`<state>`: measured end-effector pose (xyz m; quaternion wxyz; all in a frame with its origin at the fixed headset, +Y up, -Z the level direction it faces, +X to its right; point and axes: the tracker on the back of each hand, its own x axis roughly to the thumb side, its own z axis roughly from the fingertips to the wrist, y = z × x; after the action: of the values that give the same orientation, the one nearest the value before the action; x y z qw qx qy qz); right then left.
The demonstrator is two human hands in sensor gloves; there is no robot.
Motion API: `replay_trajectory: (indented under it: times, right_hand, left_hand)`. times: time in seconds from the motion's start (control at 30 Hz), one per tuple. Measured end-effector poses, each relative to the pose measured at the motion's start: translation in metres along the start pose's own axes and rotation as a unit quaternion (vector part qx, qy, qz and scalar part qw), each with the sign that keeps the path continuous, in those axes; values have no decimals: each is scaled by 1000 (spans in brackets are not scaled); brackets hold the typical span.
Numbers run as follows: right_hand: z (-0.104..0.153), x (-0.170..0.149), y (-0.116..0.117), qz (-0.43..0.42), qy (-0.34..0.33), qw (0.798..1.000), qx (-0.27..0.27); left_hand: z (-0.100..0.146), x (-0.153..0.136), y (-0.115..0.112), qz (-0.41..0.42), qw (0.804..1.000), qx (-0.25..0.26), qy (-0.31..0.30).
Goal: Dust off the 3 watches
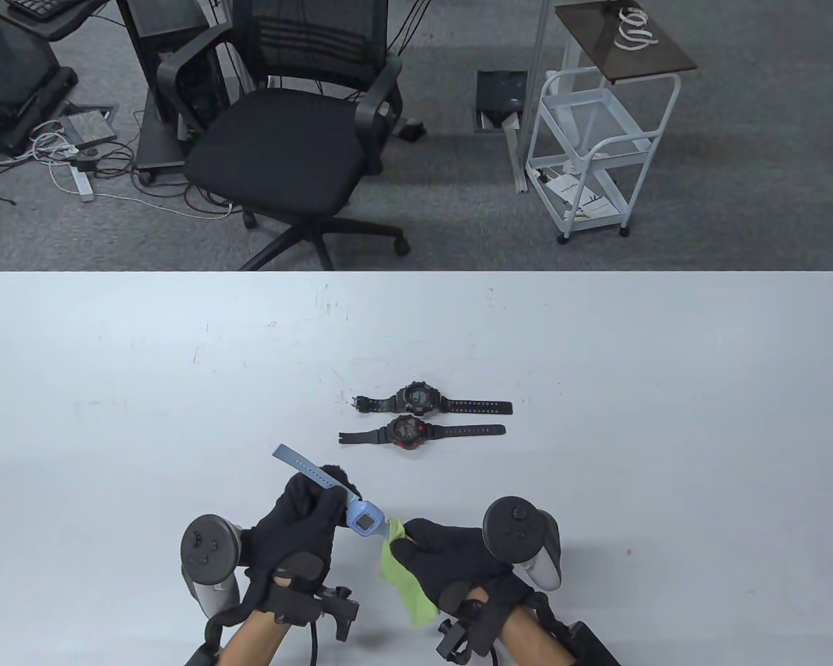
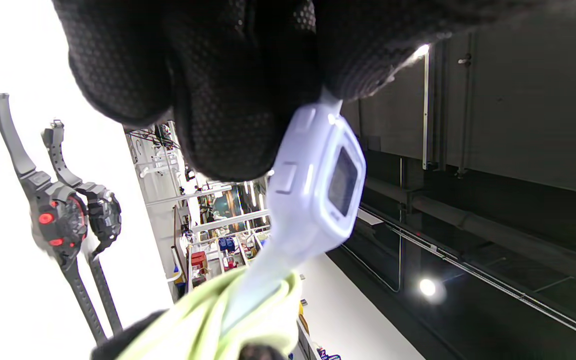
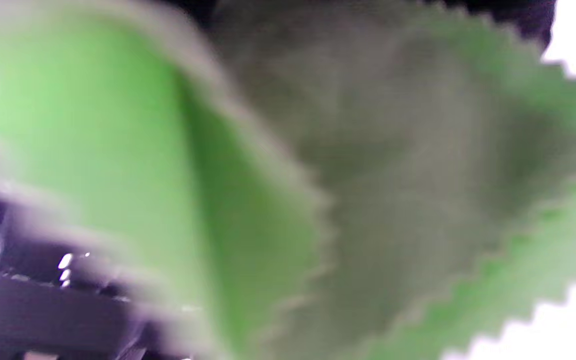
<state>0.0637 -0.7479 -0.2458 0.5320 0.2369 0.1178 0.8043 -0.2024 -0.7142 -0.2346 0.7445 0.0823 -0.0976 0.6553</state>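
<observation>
My left hand (image 1: 304, 517) grips a light blue watch (image 1: 363, 516) by its strap and holds it above the table near the front edge. Its square face (image 2: 343, 181) shows in the left wrist view. My right hand (image 1: 436, 555) pinches a green cloth (image 1: 402, 579) folded around the watch's lower strap (image 2: 255, 290). The cloth (image 3: 247, 165) fills the right wrist view, blurred. Two more watches lie flat at mid-table: a black one (image 1: 416, 399) and, nearer me, a black and red one (image 1: 408, 432). Both also appear in the left wrist view (image 2: 60, 225).
The white table (image 1: 111, 388) stretches wide on both sides of the watches. Beyond its far edge stand a black office chair (image 1: 284, 139) and a white wire cart (image 1: 597, 152) on grey carpet.
</observation>
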Motion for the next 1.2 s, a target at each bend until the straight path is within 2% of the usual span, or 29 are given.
replay_trajectory:
  times: [0.17,0.33,0.6,0.8,1.1,1.2]
  right_hand:
    - [-1,0,0,-2,4,1000,10]
    - [1,0,-3,16,8,1000,-20]
    - [0,0,-2,6,6,1000,7]
    - [2,2,-5,35,12,999,-26]
    - [0,0,-5,26,9,1000,6]
    - [1,0,-6,39,11,999,-14]
  left_hand:
    - [0,0,1,-1,1000,1,-1]
    - [0,0,3,-1,1000,4,-2]
    - [0,1,3,0,1000,6,-5]
    - [0,1,4,1,1000,9,-4]
    - [0,1,5,2,1000,11,-6]
    - [0,1,6,3,1000,12,-6]
